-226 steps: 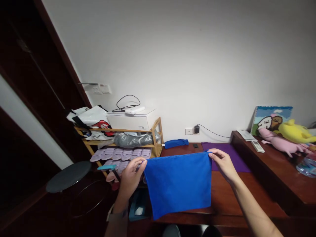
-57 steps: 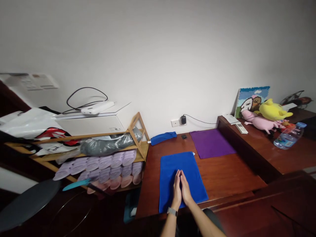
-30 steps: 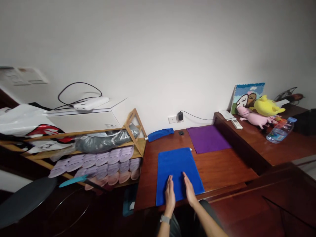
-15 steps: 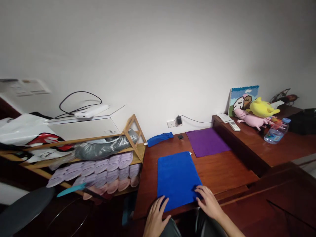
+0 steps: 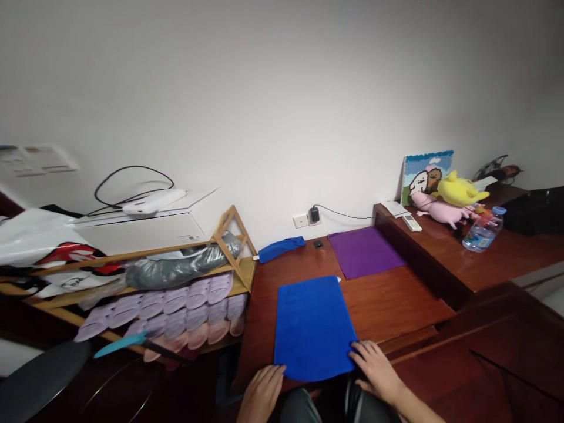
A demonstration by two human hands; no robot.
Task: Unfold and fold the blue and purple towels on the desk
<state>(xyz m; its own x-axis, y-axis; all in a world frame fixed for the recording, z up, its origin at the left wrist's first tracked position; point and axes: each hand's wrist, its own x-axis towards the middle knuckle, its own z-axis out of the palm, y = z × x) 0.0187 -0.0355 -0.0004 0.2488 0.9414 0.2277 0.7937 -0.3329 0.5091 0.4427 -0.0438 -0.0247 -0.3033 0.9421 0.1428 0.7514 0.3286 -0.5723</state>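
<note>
A blue cloth (image 5: 314, 329) is spread flat on the wooden desk, its near edge reaching the desk's front. My left hand (image 5: 263, 389) is at the cloth's near left corner, fingers together and pinching it. At the near right corner my right hand (image 5: 376, 371) has its fingertips over the cloth's edge, with the thumb lower down and partly hidden. Farther back lies a purple cloth (image 5: 365, 252), also flat. Against the wall rests a folded blue cloth (image 5: 282, 249) with a small white tag.
To the left stands a wooden rack (image 5: 233, 235) with several lilac and pink slippers (image 5: 198, 294) and a white box (image 5: 145, 232). On the raised surface at right are plush toys (image 5: 460, 191), a water bottle (image 5: 484, 232) and a remote (image 5: 412, 223). A charger (image 5: 314, 214) is plugged into the wall.
My left hand has moved left and its spread fingers have closed on the cloth's near left corner. My right hand has shifted slightly lower at the right corner. The view has turned a little right.
</note>
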